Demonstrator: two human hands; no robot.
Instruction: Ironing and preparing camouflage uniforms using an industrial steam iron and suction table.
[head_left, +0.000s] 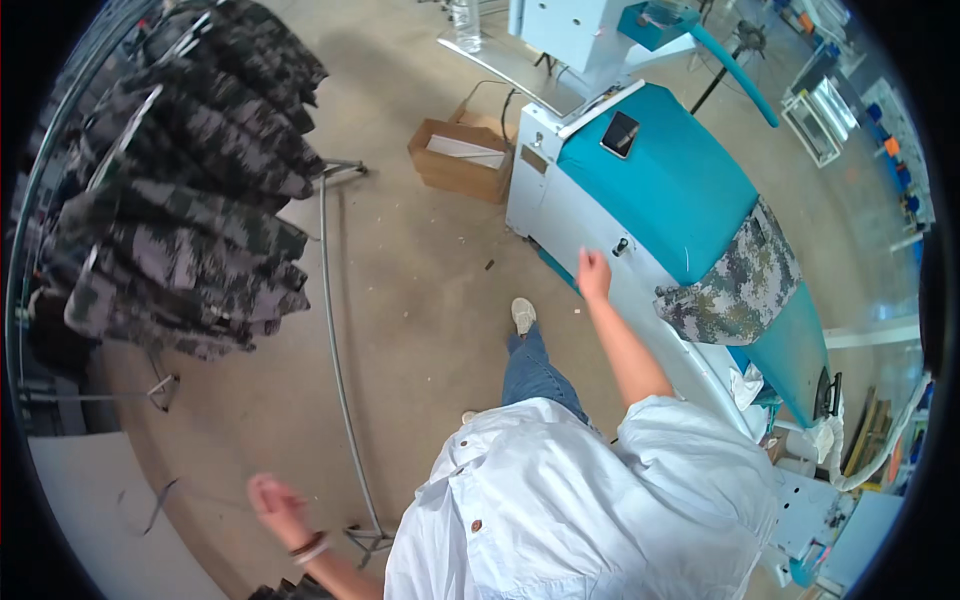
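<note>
My left hand (277, 504) hangs at the lower left over the floor, blurred, with bands on the wrist. Nothing shows in it, but how far its fingers are closed is unclear. My right hand (594, 274), curled in a loose fist with nothing visible in it, is in front of the white side of the ironing table (600, 202). A teal padded cover (660, 176) tops that table. On the pad lie a smartphone (619, 135) and, farther right, a camouflage cloth piece (739, 281). An iron (828, 393) rests at the board's narrow end.
Camouflage garments (195, 187) hang on a metal rack (330, 292) at left, its foot bars reaching across the floor. An open cardboard box (461, 172) stands beside the ironing table. A plastic bottle (466, 26) is on a metal shelf (517, 71).
</note>
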